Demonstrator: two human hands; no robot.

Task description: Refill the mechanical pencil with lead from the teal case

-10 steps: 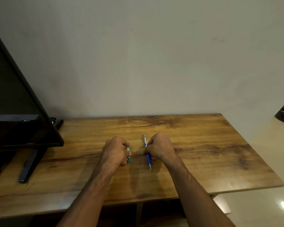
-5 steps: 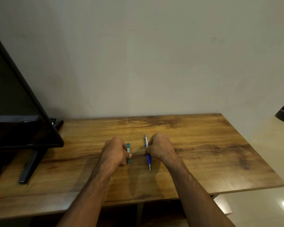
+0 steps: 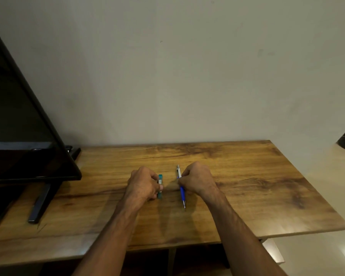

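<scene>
- More of the flat teal case point(image 3: 160, 177) shows now; my left hand point(image 3: 143, 186) pinches it.
- My right hand point(image 3: 197, 181), on the grained wooden table point(image 3: 257, 196), grips the slim blue pencil point(image 3: 182, 194).

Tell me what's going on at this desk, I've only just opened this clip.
A person is working at a wooden table with both hands. The left hand grips the teal case and the right hand grips the blue mechanical pencil, whose tip points back toward the person. Both things are held side by side, apart, low at the tabletop. No lead is visible, and whether the case is open cannot be told. A black monitor stands at the left.
</scene>
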